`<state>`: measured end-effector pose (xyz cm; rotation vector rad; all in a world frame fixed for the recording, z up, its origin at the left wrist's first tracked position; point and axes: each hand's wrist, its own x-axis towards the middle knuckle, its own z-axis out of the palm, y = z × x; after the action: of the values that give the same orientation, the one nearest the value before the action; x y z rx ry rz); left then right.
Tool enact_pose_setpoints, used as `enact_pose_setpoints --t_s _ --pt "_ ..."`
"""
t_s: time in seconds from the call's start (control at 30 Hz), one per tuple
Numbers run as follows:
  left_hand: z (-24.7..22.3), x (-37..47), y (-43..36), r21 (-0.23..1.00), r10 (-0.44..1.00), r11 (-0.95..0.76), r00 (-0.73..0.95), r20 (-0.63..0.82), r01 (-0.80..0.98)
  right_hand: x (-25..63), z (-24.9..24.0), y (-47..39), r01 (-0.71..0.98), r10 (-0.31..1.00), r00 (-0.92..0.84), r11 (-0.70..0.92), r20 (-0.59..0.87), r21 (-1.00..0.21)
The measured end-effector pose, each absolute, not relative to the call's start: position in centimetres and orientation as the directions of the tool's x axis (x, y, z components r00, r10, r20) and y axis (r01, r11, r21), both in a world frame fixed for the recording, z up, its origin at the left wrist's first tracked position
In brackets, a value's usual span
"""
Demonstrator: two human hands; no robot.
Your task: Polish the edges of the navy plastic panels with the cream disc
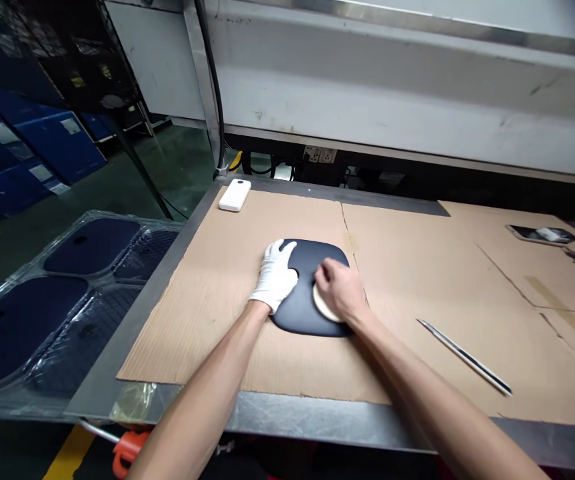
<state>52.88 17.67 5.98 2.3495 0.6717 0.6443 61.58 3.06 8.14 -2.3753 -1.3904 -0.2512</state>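
Note:
A dark, rounded-square panel (310, 252) lies flat on brown cardboard. My left hand (274, 277), in a white glove, rests on the panel's left side with its fingers spread. Its thumb reaches a small notch or hole near the panel's middle. My bare right hand (340, 288) is closed on a round cream-coloured pad (323, 305) and presses it against the panel's right half. The fingers are curled over the pad and hide its upper part. To the right of my right forearm lies a slim, pen-like metal tool (464, 357).
Cardboard (407, 267) covers the metal table (317, 417). A white box-shaped device (235, 195) lies at the back left, a phone (542, 235) at the back right. Plastic trays (94, 283) with similar dark panels stand left. An orange handle (130, 450) juts below the front edge.

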Motion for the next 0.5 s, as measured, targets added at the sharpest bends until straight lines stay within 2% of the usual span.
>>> enact_pose_setpoints --t_s 0.07,0.13,0.3,0.5 --pt "6.1 52.9 17.6 0.663 0.605 -0.682 0.747 0.275 0.308 63.0 8.4 3.4 0.755 0.693 0.656 -0.592 0.299 -0.282" --pt "6.3 53.0 17.5 0.648 0.635 -0.671 0.730 0.252 0.360 64.0 8.3 3.2 0.677 0.615 0.736 -0.682 0.285 -0.277" --pt "6.4 53.3 17.2 0.576 0.686 -0.663 0.696 0.212 0.478 62.9 8.0 3.1 0.850 0.796 0.526 -0.496 0.300 -0.178" --pt "6.6 53.5 17.2 0.543 0.698 -0.653 0.697 0.163 0.528 68.6 8.6 8.4 0.716 0.683 0.697 -0.681 0.217 -0.154"
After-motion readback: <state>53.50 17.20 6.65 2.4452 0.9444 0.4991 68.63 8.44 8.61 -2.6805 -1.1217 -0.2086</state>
